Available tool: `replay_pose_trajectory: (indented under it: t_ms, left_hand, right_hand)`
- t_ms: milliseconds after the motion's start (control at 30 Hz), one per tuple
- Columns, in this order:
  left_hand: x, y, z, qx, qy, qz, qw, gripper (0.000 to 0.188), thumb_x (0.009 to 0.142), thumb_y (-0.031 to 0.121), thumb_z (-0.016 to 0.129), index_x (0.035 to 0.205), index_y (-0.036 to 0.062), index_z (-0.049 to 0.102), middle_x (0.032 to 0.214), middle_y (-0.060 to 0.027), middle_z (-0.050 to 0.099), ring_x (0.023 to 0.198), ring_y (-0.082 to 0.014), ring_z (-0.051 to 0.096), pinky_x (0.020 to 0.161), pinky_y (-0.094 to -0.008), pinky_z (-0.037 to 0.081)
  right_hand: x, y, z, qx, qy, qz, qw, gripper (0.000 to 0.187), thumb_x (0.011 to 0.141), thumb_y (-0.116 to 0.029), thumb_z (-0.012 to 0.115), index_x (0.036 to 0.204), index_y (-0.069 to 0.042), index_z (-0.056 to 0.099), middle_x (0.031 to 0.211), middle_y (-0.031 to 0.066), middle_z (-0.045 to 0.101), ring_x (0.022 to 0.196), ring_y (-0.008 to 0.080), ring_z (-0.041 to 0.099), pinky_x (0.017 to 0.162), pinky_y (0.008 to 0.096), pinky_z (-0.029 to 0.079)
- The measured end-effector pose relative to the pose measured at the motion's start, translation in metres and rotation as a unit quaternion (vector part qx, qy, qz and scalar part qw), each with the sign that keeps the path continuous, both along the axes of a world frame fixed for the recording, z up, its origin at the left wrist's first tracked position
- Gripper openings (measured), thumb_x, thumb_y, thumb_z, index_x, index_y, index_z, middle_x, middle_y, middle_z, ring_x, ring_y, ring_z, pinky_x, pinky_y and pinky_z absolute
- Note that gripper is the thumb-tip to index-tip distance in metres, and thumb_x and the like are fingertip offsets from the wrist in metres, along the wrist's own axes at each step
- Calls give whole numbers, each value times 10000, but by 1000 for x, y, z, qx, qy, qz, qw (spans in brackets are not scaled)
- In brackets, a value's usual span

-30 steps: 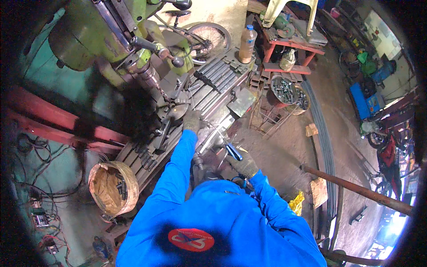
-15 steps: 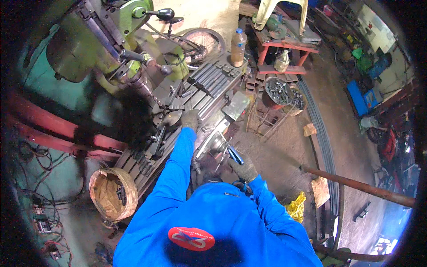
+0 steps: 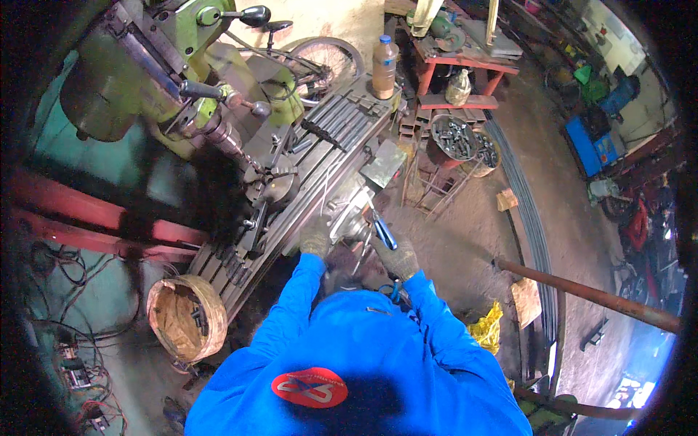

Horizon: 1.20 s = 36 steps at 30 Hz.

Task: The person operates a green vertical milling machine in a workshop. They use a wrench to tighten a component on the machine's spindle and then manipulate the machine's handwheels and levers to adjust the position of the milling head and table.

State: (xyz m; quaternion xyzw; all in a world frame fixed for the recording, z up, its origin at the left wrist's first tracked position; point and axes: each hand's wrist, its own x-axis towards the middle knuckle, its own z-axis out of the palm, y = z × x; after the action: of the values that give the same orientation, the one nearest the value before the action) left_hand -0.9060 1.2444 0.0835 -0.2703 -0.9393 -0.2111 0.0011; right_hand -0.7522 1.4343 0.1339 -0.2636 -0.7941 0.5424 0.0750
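Observation:
Both my hands wear dark, dirty work gloves. My left hand (image 3: 314, 242) is at the near edge of the milling machine's long slotted table (image 3: 270, 240), beside a round metal part with a crank (image 3: 350, 224); its fingers are too dark to make out. My right hand (image 3: 397, 259), to the right of that part, is closed round the lower end of a blue-handled tool (image 3: 385, 234). The tool tilts up and to the left, with a thin metal end whose kind I cannot make out. Left of the table's middle, the drill chuck (image 3: 224, 138) points down at a workpiece (image 3: 280, 185).
Dark metal bars (image 3: 342, 123) and a bottle of brown liquid (image 3: 384, 69) are on the table's far end. A bucket of metal parts (image 3: 452, 142) stands right. A round container (image 3: 187, 318) stands at lower left. A rusty pipe (image 3: 589, 296) juts in from the right.
My left hand has drawn back from the slotted table toward me, to its near edge. My right hand stays at the blue-handled tool, slightly farther forward. The whole view has shifted slightly.

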Motion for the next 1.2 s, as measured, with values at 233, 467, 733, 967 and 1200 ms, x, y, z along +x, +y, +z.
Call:
replay_pose_trajectory:
  t_ms: [233, 467, 733, 967, 1200]
  left_hand:
    - [23, -17, -2, 20, -32, 1, 999, 259, 864, 102, 518, 1068, 90, 676, 1086, -158, 666, 1007, -362, 637, 894, -453, 504]
    - [27, -18, -17, 22, -3, -1, 1000, 250, 834, 150, 592, 1058, 74, 670, 970, -172, 660, 946, -367, 643, 834, -472, 505]
    - [-23, 9, -16, 96, -124, 188, 970, 265, 916, 240, 559, 1006, 16, 669, 1038, -203, 680, 940, -379, 649, 790, -487, 508]
    - [-81, 15, -40, 192, -310, 279, 888, 282, 950, 242, 520, 1003, 9, 671, 1078, -229, 672, 955, -399, 646, 777, -483, 503]
    - [-83, 21, -50, 186, -258, 251, 914, 281, 952, 242, 526, 1010, 10, 673, 1058, -224, 676, 937, -391, 651, 766, -469, 508]
  right_hand:
    - [-11, -1, -1, -20, -25, 54, 998, 374, 874, -386, 712, 894, -13, 689, 657, 80, 631, 610, 142, 597, 559, 352, 466]
    - [-13, -5, -8, -67, -67, 3, 996, 352, 879, -362, 713, 942, -16, 692, 699, 57, 651, 616, 128, 597, 555, 319, 465]
    - [-33, -28, 58, 8, 60, 166, 984, 397, 883, -355, 687, 1103, -26, 664, 921, 183, 708, 848, 285, 698, 762, 407, 535]
    - [-110, -55, 139, -48, -31, 256, 965, 534, 886, -432, 617, 1292, -88, 577, 1144, 258, 644, 1091, 395, 632, 928, 447, 492]
    - [-152, -72, 109, 89, -2, 277, 957, 564, 896, -470, 565, 1352, -140, 531, 1197, 276, 604, 1109, 451, 591, 958, 496, 463]
